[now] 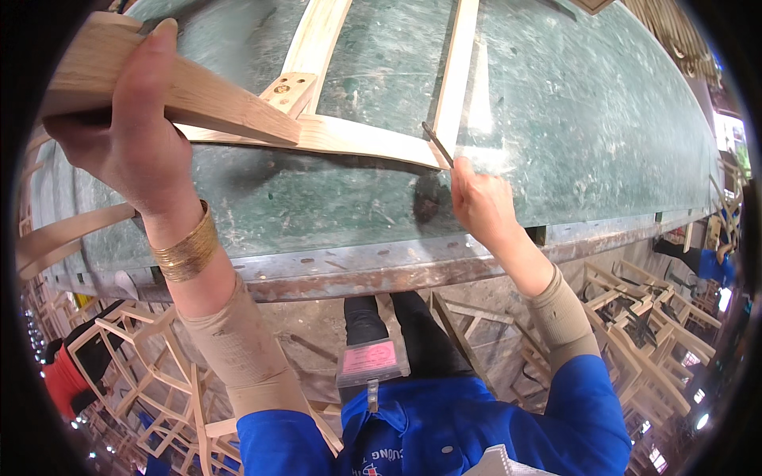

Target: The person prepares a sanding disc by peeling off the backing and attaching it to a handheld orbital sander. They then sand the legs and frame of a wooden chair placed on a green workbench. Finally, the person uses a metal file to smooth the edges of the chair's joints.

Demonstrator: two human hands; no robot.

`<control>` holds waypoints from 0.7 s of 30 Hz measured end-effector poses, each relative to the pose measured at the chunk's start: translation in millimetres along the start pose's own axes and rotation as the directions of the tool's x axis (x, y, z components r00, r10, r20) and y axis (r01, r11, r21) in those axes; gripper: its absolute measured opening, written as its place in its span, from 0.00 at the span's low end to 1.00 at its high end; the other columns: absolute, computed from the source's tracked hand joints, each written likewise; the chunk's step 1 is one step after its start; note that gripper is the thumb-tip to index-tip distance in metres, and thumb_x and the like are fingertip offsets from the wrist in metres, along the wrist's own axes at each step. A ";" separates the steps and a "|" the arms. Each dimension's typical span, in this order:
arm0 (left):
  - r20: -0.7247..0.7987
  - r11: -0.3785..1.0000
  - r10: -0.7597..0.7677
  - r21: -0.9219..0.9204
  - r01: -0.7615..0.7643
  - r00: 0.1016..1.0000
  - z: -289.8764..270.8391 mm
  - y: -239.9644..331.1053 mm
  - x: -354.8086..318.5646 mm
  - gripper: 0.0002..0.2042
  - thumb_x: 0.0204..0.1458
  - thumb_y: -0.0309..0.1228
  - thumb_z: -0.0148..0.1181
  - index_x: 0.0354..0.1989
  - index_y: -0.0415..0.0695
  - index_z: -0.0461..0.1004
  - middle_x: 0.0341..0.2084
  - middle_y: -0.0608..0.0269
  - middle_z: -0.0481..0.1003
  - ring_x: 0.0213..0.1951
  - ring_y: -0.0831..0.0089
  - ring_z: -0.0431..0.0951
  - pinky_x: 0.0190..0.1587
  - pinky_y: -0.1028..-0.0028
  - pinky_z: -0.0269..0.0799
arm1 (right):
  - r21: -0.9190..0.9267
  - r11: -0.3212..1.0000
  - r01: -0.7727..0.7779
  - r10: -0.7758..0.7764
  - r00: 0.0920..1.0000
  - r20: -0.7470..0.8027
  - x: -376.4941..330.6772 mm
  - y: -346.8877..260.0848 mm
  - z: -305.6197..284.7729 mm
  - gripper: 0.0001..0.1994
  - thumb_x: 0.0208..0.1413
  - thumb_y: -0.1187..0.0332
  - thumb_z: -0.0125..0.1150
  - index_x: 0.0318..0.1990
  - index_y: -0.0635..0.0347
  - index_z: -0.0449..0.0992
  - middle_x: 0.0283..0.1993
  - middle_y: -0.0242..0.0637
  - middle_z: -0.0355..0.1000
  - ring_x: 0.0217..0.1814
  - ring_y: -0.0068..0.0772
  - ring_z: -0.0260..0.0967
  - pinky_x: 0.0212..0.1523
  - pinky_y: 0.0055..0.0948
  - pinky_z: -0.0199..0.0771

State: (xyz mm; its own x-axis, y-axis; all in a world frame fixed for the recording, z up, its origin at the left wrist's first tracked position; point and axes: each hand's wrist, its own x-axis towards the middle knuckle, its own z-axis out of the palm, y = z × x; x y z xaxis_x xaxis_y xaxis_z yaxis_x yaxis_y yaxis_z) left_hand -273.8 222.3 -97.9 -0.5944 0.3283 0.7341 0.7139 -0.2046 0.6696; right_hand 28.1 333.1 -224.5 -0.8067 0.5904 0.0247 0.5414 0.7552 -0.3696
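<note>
A pale wooden chair frame (357,135) lies on the green worktop in front of me, with a corner block (290,89) showing several drilled holes. At the upper left, my left hand (147,131) is closed around a thick wooden leg (218,94) of this frame, its thumb along the top. My right hand (486,200) pinches a thin dark rod (435,143) whose kind I cannot make out. The rod slants across the frame's near right corner, where a long rail (456,75) meets the front rail. Whether its tip touches the wood is unclear.
The green worktop (587,135) has a worn metal-and-wood front edge (381,270) close to my body. Stacked wooden frames stand on the floor at left (151,357) and right (643,333). A curved wooden piece (75,234) juts in at left. Other people are partly visible at both sides.
</note>
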 end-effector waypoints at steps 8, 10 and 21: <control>-0.021 0.998 -0.064 -0.015 0.064 0.998 2.2 3.8 1.1 0.23 0.38 0.24 0.63 0.43 0.34 0.59 0.42 0.53 0.67 0.30 0.64 0.77 0.32 0.70 0.79 | -0.013 1.000 -0.009 0.008 1.000 -0.024 -3.2 -1.8 1.3 0.07 0.50 0.75 0.53 0.27 0.59 0.60 0.11 0.46 0.61 0.14 0.52 0.64 0.15 0.42 0.62; -0.020 0.999 -0.038 -0.010 0.038 0.999 1.5 4.8 1.0 0.23 0.38 0.24 0.63 0.43 0.34 0.59 0.42 0.53 0.67 0.30 0.64 0.77 0.32 0.70 0.79 | -0.002 1.000 -0.019 0.019 1.000 -0.020 -8.8 -1.6 0.9 0.07 0.50 0.75 0.52 0.27 0.60 0.60 0.11 0.46 0.61 0.14 0.51 0.64 0.14 0.42 0.62; 0.032 0.990 0.075 0.115 -0.078 0.997 1.9 5.1 3.8 0.24 0.39 0.24 0.62 0.45 0.33 0.59 0.42 0.53 0.66 0.31 0.66 0.77 0.33 0.70 0.79 | 0.016 1.000 -0.010 0.011 0.999 -0.030 -10.7 -0.1 0.7 0.07 0.48 0.77 0.52 0.27 0.60 0.60 0.11 0.46 0.62 0.15 0.51 0.65 0.15 0.42 0.63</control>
State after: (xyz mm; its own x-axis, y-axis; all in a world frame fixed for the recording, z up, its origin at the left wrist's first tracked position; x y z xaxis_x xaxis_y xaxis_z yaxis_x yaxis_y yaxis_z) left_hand -271.8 224.3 -91.9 -0.5269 0.3415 0.7783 0.7963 -0.1218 0.5926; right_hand 36.5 326.6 -225.3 -0.7935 0.6067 0.0488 0.5455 0.7445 -0.3849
